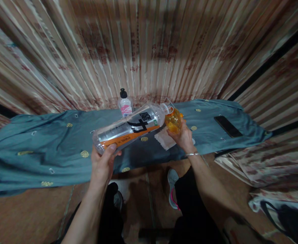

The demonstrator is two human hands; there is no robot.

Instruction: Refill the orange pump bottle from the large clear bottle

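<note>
Nearest the camera, at 6 o'clock, the person's dark trousers and a shoe (173,188) with pink trim stand on the brown floor (32,217). Just above, at 7 o'clock from the picture's middle, the left hand (101,166) is wrapped around the base of a large clear bottle (130,128), thumb over the bottom edge, holding it tipped nearly flat so its open neck points toward 2 o'clock. At that neck the right hand (183,137), a bracelet (192,154) on its wrist, closes its fingers around a small glass (173,122) of amber liquid, held tilted with its rim touching the bottle's mouth, seemingly so liquid can pass from one to the other without spilling. Under the glass a pale cloth (164,139) lies on the table (49,149), probably to catch drips; the table wears a blue-grey cover dotted with yellow rounds. Farther back, at 12 o'clock, a small pump bottle (125,103) stands upright against the striped curtain (149,47), and a black phone (227,126) lies flat toward 3 o'clock, well apart from the pouring.
</note>
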